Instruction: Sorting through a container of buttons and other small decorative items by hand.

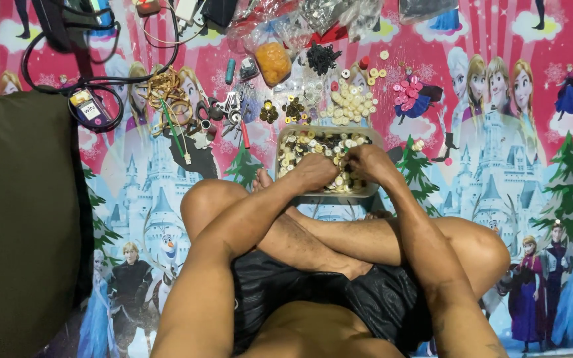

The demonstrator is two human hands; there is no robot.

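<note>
A shallow rectangular tray (285, 136) full of mixed buttons sits on the patterned mat just past my crossed legs. My left hand (314, 171) rests inside the tray on the buttons, fingers curled. My right hand (368, 163) is beside it in the tray, fingertips pinched together over the buttons; what they pinch is too small to tell. Beyond the tray lie sorted heaps: cream buttons (347, 104), pink buttons (407, 93), dark brown buttons (293, 109) and black buttons (321, 58).
A bag of orange pieces (273, 63), scissors and small tools (223, 113), rubber bands (167, 86), black cables (67, 73) and plastic bags (339, 16) lie at the far side. A dark green cloth (21, 219) covers the left.
</note>
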